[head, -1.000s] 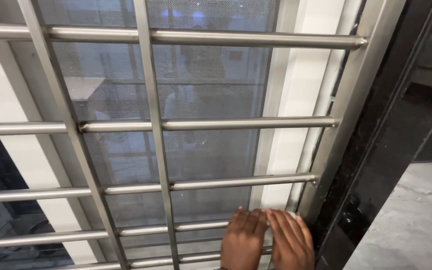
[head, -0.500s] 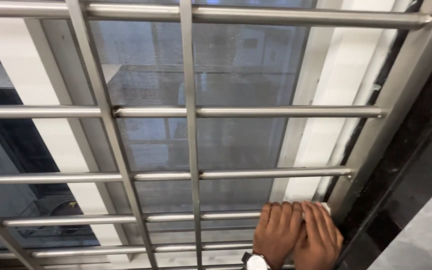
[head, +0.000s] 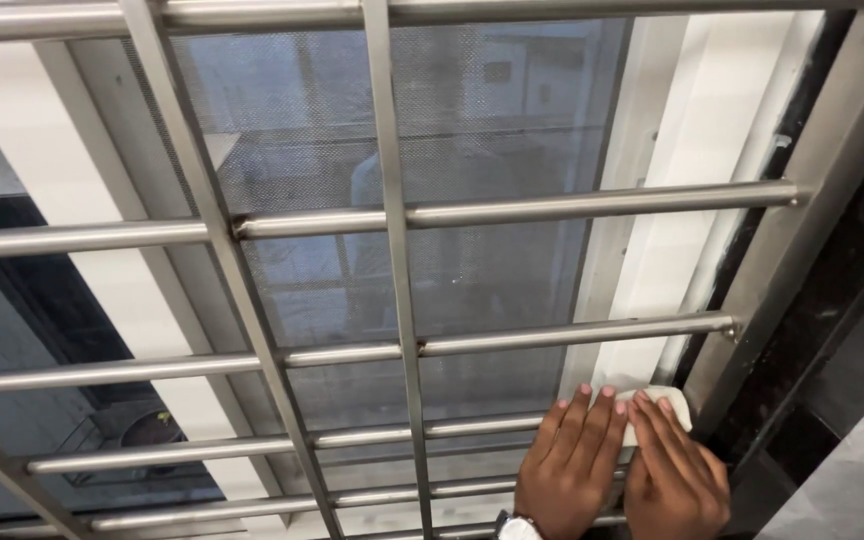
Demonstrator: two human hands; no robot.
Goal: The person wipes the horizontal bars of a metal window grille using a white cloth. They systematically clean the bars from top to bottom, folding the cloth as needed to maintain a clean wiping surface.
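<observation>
Both hands lie side by side low at the right of the view, palms down and backs toward the camera. The left hand point(head: 570, 465) is flat, its fingers straight, close together and pointing up and slightly right, with a watch at the wrist. The right hand point(head: 674, 472) lies just beside it, fingers extended and angled up to the left, fingertips near the left hand's.

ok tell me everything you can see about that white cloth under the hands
The white cloth looks like a small, soft folded rag. Only its upper edge and right corner show, because the fingertips of the left hand and right hand lie flat on it, side by side. It is pressed against the white window frame at the lower right of the steel grille. Whether it is damp or dirty cannot be told.
</observation>
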